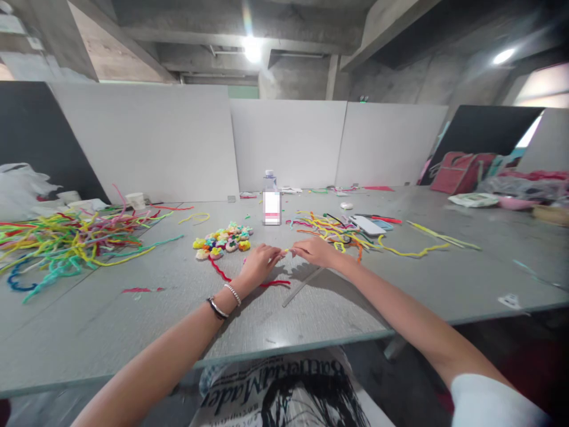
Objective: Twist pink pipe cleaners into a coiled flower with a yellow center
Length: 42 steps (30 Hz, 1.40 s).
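My left hand [262, 261] and my right hand [316, 250] meet over the middle of the grey table [133, 332]. Both pinch a small yellow pipe-cleaner piece [287, 251] between their fingertips. A red pipe cleaner [222, 274] lies on the table under my left hand. A thin grey stick [302, 287] lies under my right wrist. A cluster of small finished colourful pieces [224, 239] sits just beyond my left hand.
A big heap of mixed-colour pipe cleaners [66, 240] covers the left of the table. A smaller tangle [338, 228], a white phone [368, 225] and a long yellow strand [413, 252] lie to the right. A bottle [271, 198] stands behind. Red bags [460, 172] sit far right.
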Tool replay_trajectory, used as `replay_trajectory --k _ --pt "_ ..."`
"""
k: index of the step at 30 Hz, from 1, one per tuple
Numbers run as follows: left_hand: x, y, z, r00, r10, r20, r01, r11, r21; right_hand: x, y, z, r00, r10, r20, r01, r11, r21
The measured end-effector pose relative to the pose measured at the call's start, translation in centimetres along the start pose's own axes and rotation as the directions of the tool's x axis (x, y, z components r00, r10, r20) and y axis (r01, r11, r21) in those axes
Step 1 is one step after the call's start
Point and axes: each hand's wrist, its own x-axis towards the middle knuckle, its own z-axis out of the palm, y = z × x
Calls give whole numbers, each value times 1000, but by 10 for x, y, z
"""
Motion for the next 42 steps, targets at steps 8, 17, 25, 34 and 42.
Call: replay_trajectory --k 8,17,25,34,42 --pt "0 -3 0 999 38 2 -38 999 35 0 -1 5 998 -68 -4 68 997 -31" --pt "1 -3 2 995 99 12 -100 992 81 1 -14 1 993 -116 26 119 961 -251" --pt "0 -3 1 994 106 15 -107 993 57 -1 -17 1 985 -155 74 168 958 -231" --pt "-2 1 1 1000 29 2 -29 991 -134 -3 1 -2 993 -119 26 121 980 -159" --pt "-3 2 0 996 80 27 -78 995 -63 -3 -3 -2 989 -142 31 145 974 -177"
